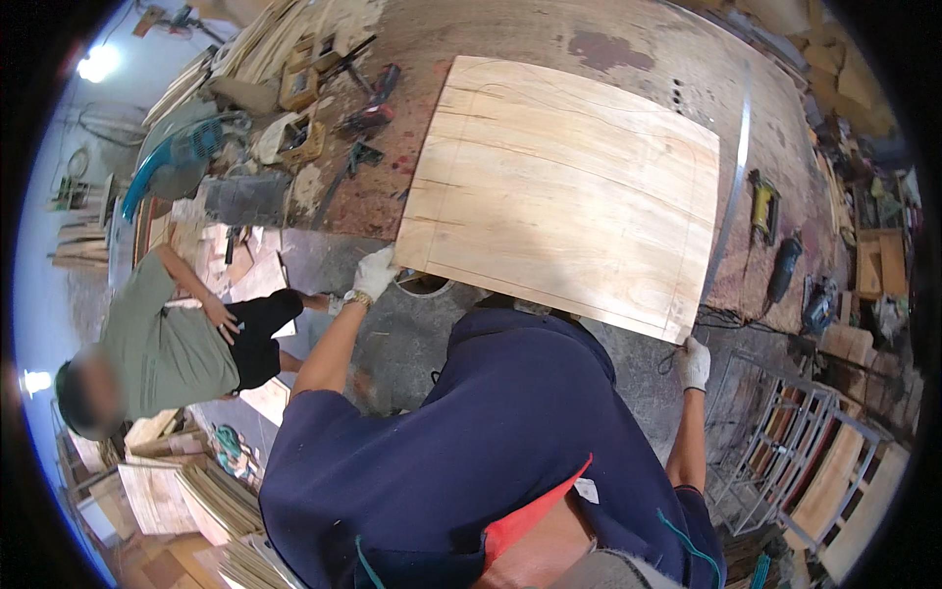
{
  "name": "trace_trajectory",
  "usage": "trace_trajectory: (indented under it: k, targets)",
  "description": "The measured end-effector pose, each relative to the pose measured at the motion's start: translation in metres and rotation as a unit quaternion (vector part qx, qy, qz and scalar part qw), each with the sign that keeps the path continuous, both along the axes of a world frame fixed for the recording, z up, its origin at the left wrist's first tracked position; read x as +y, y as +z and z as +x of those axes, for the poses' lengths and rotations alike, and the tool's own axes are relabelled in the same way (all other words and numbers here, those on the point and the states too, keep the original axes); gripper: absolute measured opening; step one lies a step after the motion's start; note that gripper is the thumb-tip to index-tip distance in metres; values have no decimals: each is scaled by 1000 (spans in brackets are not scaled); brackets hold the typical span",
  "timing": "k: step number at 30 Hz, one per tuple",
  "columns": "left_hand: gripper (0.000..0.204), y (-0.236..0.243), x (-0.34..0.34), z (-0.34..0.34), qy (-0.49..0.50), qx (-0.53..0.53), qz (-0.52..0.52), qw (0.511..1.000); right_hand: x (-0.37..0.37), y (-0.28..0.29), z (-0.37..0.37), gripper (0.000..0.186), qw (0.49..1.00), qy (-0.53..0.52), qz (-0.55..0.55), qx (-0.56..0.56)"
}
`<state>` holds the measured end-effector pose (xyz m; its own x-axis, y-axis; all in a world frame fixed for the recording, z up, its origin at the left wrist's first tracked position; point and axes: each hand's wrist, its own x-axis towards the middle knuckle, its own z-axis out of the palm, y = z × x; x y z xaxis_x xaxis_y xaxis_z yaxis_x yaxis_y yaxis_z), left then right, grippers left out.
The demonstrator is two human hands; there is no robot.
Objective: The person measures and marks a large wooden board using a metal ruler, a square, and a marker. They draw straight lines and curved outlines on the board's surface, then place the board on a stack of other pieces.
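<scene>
A large pale plywood board with faint drawn outlines lies on the worn workbench, its near edge reaching toward my body. My left hand, in a white glove, is closed on the board's near left corner. At the near right corner, my right hand, also gloved, has its fingers curled around the edge. A long metal straightedge lies just right of the board.
A co-worker is at the left. Drills and a blue plastic item lie left; a yellow power tool and a black one lie right. A metal rack stands lower right, plywood stacks lower left.
</scene>
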<state>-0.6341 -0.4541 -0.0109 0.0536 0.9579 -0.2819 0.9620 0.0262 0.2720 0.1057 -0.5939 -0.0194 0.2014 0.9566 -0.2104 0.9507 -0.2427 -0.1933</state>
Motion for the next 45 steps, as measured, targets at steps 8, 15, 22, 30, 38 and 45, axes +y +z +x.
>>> trace_trajectory:
  k: [8,15,22,30,38,45]
  targets:
    - [31,-7,7,-11,-30,-1,-3,1000,2,0,8,9,999,32,-1,5]
    - [36,6,19,-16,-94,-58,-5,994,18,5,25,10,993,99,5,63]
    - [40,16,27,-10,-84,-74,-64,992,19,13,15,12,995,83,-15,47]
    - [50,-23,192,-9,103,-228,72,966,148,55,-2,39,991,-118,41,55]
    - [46,-89,272,67,210,1,156,965,267,7,-86,35,925,-352,140,29]
    - [52,-74,249,101,239,124,225,936,262,-5,-98,50,909,-352,222,-24]
